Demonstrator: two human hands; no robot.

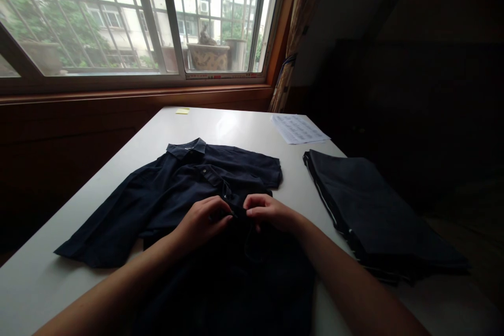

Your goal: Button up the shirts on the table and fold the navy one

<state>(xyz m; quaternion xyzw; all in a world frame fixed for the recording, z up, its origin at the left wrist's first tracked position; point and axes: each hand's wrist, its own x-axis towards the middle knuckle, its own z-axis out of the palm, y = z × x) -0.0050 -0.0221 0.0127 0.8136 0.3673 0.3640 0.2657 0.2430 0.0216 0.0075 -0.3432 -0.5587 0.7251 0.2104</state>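
Note:
A dark navy shirt (pixel 165 184) lies spread on the white table, front up, its collar towards the window and its sleeves out to both sides. One button shows on the front strip below the collar. My left hand (pixel 208 218) pinches the shirt's front edge at mid-chest. Just to the right, my right hand (pixel 268 210) pinches the same front strip between thumb and fingers. The two hands are close together, with a little cloth between them. The exact spot under the fingertips is too dark to make out, and the lower shirt is in deep shadow.
Folded dark trousers or similar cloth (pixel 354 205) lie along the right side of the white table (pixel 244 131). Printed sheets (pixel 299 129) rest at the far right corner, and a small yellow note (pixel 182 111) at the far edge. Beyond stands a barred window (pixel 129 21) beside a tied curtain (pixel 293 47).

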